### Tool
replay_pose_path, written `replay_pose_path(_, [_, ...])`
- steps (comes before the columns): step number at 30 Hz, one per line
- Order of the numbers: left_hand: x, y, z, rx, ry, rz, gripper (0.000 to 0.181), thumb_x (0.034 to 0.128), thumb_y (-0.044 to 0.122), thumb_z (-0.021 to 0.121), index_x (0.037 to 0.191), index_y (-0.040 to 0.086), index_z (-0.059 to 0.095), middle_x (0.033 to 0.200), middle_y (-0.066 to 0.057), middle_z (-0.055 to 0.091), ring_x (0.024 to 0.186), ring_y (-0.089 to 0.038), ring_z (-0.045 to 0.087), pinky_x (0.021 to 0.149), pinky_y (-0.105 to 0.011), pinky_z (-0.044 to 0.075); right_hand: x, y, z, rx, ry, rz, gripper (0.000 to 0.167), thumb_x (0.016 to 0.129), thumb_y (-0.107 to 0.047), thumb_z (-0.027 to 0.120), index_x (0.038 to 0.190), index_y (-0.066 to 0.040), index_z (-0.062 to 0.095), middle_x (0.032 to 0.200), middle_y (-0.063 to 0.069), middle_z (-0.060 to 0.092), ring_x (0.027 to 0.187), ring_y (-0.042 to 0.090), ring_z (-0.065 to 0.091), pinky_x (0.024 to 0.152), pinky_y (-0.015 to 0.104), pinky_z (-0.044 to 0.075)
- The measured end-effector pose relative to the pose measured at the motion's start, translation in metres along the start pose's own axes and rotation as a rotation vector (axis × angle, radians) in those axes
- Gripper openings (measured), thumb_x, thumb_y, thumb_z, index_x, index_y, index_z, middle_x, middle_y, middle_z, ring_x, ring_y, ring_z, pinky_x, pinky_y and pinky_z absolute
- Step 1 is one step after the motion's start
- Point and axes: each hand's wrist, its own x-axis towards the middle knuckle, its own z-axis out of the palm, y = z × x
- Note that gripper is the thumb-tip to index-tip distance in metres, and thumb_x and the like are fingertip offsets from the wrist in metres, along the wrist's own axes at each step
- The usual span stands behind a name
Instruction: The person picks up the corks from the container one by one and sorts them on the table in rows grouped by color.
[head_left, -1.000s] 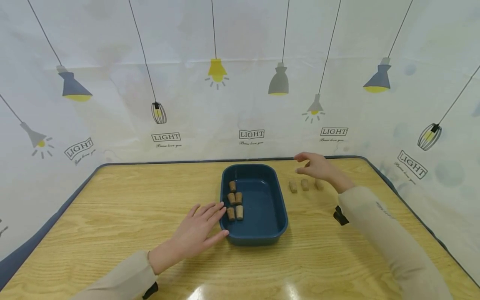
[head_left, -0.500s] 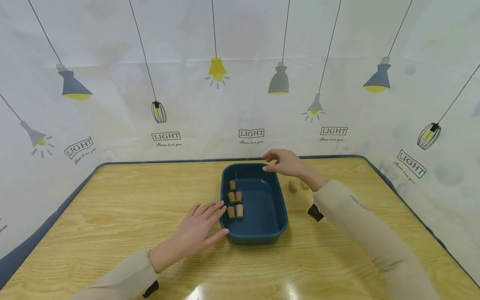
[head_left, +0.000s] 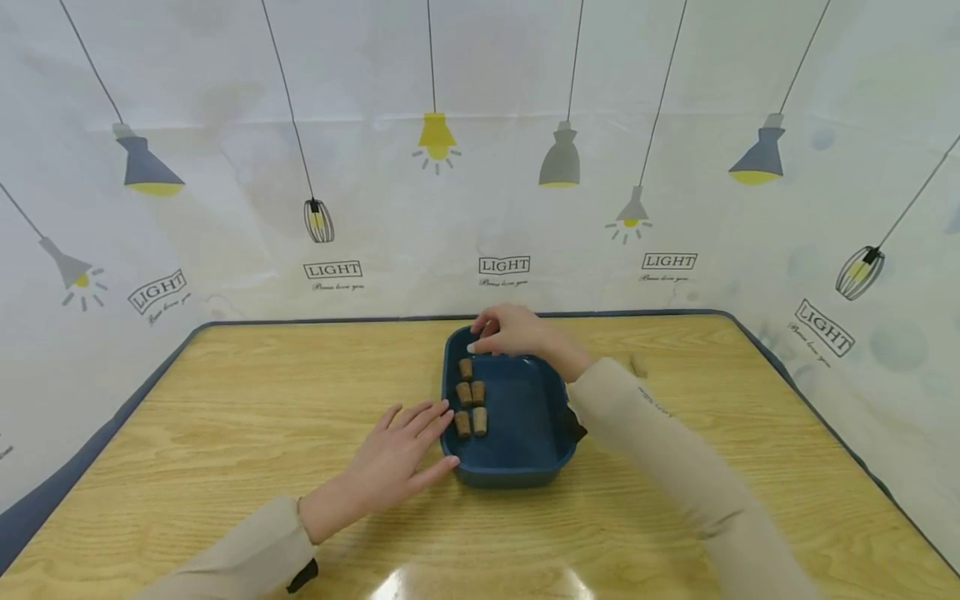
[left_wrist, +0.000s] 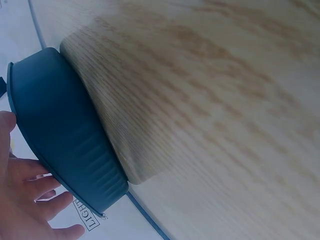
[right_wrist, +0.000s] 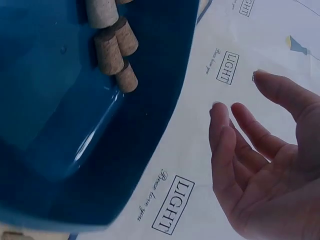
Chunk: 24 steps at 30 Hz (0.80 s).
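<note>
Several tapered corks [head_left: 478, 392] stand or lie along the left side inside a deep blue tray [head_left: 517, 477]. My left hand [head_left: 390, 454] rests its spread, fairly straight fingers against the tray's left rim; in the left wrist view its fingertips touch the tray wall [left_wrist: 65, 120]. Above the tray's far end is my right hand [head_left: 517, 331], with its forearm crossing the right rim. In the right wrist view, that hand [right_wrist: 265, 165] has loosely bent fingers, thumb apart from them, and no cork shows between them.
At least one cork [head_left: 637, 365] lies on the wooden table [head_left: 262, 400] right of the tray, partly screened by the right arm. Behind the table's dark edge hangs a pale cloth [head_left: 390, 208] printed with lamps.
My right hand has moved left from over the loose corks on the table to above the tray's far end. The left hand stays at the rim.
</note>
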Motion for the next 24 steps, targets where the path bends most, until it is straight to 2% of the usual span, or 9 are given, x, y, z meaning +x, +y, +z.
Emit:
replay_pose_path(3, [0.000,0.000,-0.001,0.004,0.002,0.006,0.063,0.0902,0.053,0.033,0.133,0.007,0.041,0.137,-0.007,0.034,0.123,-0.025,0.031,0.097,-0.051,0.022,0.004,-0.003,0.007,0.039,-0.043,0.036,0.036,0.083,-0.027,0.063,0.110,-0.004,0.057,0.092,0.005,0.060,0.068,0.017,0.059,0.058,0.030,0.049])
replay_pose_path(7, [0.000,0.001,-0.001,0.009,0.005,0.011,0.063,0.0902,0.052,0.035,0.133,0.007,0.042,0.137,-0.008,0.035,0.123,-0.026,0.032,0.096,-0.052,0.023,0.008,-0.001,0.014,0.093,-0.084,0.081,0.033,0.082,-0.025,0.064,0.107,-0.005,0.057,0.093,0.006,0.060,0.077,0.024,0.060,0.063,0.036,0.050])
replay_pose_path(12, [0.000,0.000,0.000,0.012,0.016,0.014,0.062,0.0902,0.052,0.035,0.132,0.007,0.042,0.137,-0.008,0.035,0.122,-0.025,0.032,0.096,-0.051,0.023,0.013,0.008,0.023,0.137,-0.124,0.110,0.031,0.080,-0.022,0.066,0.105,-0.005,0.059,0.090,0.005,0.060,0.079,0.025,0.060,0.066,0.038,0.049])
replay_pose_path(20, [0.001,0.000,0.000,0.006,0.027,0.020,0.062,0.0901,0.051,0.037,0.132,0.006,0.043,0.136,-0.008,0.036,0.122,-0.026,0.033,0.096,-0.051,0.023,0.013,0.022,0.029,0.180,-0.356,0.147,0.033,0.080,-0.018,0.066,0.109,-0.005,0.057,0.091,0.005,0.059,0.082,0.024,0.059,0.067,0.037,0.049])
replay_pose_path(24, [0.001,0.000,-0.001,0.004,0.026,0.017,0.061,0.0900,0.050,0.038,0.132,0.006,0.043,0.136,-0.008,0.037,0.121,-0.026,0.033,0.096,-0.052,0.023,0.012,0.026,0.031,0.224,-0.432,0.165,0.032,0.080,-0.013,0.064,0.110,-0.005,0.057,0.093,0.006,0.059,0.085,0.024,0.059,0.069,0.038,0.049])
